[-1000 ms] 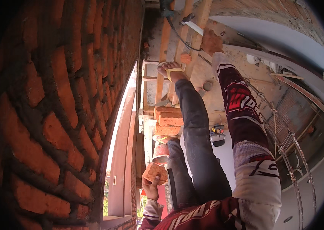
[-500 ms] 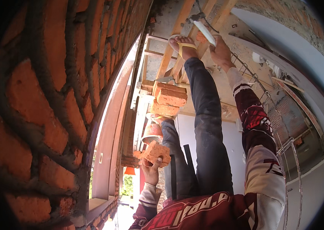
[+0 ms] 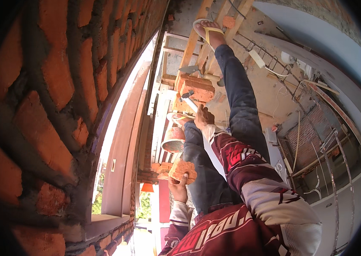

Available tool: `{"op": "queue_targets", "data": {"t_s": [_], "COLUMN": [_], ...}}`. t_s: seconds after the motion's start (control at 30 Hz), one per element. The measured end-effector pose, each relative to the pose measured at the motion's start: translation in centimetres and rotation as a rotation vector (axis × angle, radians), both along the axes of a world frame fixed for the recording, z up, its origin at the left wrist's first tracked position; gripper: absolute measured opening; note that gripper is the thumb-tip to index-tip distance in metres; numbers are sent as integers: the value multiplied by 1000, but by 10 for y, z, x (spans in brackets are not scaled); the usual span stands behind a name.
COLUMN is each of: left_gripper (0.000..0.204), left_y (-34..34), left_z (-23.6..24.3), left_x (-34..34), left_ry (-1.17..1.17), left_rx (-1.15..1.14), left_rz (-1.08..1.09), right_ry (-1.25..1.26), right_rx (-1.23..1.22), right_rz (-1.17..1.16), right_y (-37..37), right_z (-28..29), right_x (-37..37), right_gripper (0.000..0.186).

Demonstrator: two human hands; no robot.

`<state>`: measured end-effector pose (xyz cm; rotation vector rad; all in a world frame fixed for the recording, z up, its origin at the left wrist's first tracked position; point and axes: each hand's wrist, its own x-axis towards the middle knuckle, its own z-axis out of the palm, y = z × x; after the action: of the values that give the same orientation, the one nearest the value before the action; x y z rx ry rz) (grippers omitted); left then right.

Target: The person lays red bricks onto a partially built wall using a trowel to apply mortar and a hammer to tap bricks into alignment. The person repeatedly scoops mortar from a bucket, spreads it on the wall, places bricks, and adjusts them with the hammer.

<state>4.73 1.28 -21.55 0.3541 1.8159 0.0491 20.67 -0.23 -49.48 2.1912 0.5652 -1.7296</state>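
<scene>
My left hand point(image 3: 178, 190) grips a rough orange brick piece point(image 3: 183, 170) low in the middle. Above it, my right hand point(image 3: 204, 116) is closed round the white handle of a hammer point(image 3: 189, 98), whose dark head lies at the front of several stacked bricks point(image 3: 196, 88); whether it touches them I cannot tell. A trowel point(image 3: 189, 69) rests just beyond the stack. A reddish bucket point(image 3: 173, 140) sits between the stack and the held brick, beside my leg.
A brick and mortar wall point(image 3: 52, 115) fills the left, with a framed opening point(image 3: 127, 162) beside it. Timber planks point(image 3: 194, 40) carry my sandalled foot point(image 3: 209, 32). A long metal rebar cage point(image 3: 330, 141) and loose boards point(image 3: 317, 87) are at the right, below.
My right hand with the hammer has swung down and left from the upper right to the brick stack. My left hand with the brick has moved slightly right and up.
</scene>
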Motion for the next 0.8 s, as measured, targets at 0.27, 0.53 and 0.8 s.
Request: {"op": "queue_targets", "data": {"t_s": [0.27,0.53,0.8], "left_gripper": [58,64,44], "left_y": [-14,-20,-11], "left_z": [-6,-15,-11], "left_x": [-17,-26,-30], "left_ry": [93,110,-143], "left_rx": [-17,4,97], "left_rz": [-72,-121,262], "right_ry": [-216,-353,427], "right_rx": [190,-71,346], "right_rz": [118,251,253], "right_y": [-101,-98,-4], "right_z": [-24,-110,-40], "right_x": [-66,-37,-48], "right_gripper": [39,29,39]}}
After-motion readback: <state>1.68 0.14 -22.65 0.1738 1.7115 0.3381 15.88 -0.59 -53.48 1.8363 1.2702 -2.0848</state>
